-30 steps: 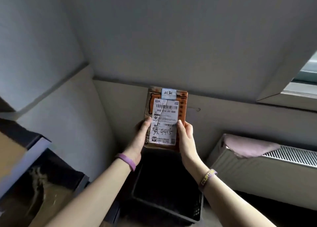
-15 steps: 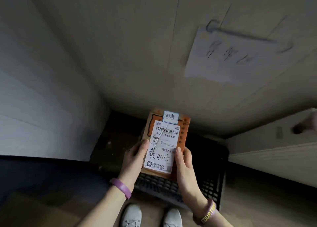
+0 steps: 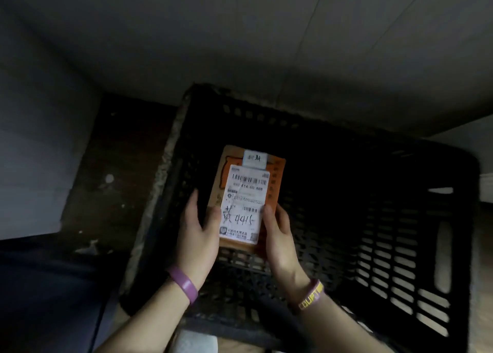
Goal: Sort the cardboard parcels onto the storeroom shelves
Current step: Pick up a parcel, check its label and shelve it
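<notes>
The fingers [image 3: 192, 200] of the left hand [image 3: 196, 235] lie along the left edge of the small cardboard parcel [image 3: 245, 195], with the thumb curled onto its face at the lower left corner of the white shipping label [image 3: 244, 206]. The right hand [image 3: 280, 235] grips the opposite edge, thumb pressed on the label's right margin and the remaining fingers wrapped behind, out of sight. Both hands clamp the parcel, which is held label-up in the air above the open black plastic crate [image 3: 400, 219]. A purple wristband [image 3: 184, 284] circles the left wrist and a band with yellow lettering [image 3: 310, 295] the right. The crate's slotted walls and dark interior fill the space directly beneath the parcel; whether anything lies inside is too dark to tell. Left of the crate is a strip of dark, speckled floor [image 3: 106, 171], and a pale wall [image 3: 240, 32] rises beyond.
</notes>
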Motion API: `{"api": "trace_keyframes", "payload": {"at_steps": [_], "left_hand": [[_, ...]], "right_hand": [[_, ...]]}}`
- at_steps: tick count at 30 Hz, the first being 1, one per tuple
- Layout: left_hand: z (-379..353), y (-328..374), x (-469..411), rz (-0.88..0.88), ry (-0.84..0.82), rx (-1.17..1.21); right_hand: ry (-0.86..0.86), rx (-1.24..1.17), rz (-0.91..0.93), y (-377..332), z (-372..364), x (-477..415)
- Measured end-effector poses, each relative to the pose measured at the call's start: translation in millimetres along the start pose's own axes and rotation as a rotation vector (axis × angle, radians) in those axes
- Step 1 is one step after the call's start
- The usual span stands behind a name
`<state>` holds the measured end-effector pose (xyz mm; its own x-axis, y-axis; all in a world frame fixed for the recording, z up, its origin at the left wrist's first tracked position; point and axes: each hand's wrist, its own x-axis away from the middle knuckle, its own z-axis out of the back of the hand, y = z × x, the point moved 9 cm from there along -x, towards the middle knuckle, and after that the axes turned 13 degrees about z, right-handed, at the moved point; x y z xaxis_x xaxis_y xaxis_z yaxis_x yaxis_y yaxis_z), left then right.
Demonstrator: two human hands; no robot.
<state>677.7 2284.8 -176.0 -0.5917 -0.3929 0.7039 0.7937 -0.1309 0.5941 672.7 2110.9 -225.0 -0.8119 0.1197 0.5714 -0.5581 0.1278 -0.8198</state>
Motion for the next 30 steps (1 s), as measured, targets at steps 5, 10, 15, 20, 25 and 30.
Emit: {"api": "trace_keyframes", "payload": {"at_steps": [5,10,15,20,25,30], "left_hand": [[-4,29,-18,-0.407,0.025,-0.206],[-16,16,-39,-0.314,-0.057,-0.296],[-15,22,-39,-0.184,-0.13,-0.201],[15,81,4,-0.052,-0.208,-0.053],[71,173,89,-0.05,-0.175,-0.001],[140,284,206,-0.037,-0.145,0.04]], "right_hand": [[0.022,-0.097,-0.022,26,-41,-57],[0.017,-0.001,-0.001,32,-61,-74],[-0.001,0.247,0.009,-3,-48,-65],[-0.015,0.338,0.149,-104,-47,-18],[-0.078,0.387,0.179,-233,-62,61],[-0.106,0.385,0.247,-390,-82,165]]}}
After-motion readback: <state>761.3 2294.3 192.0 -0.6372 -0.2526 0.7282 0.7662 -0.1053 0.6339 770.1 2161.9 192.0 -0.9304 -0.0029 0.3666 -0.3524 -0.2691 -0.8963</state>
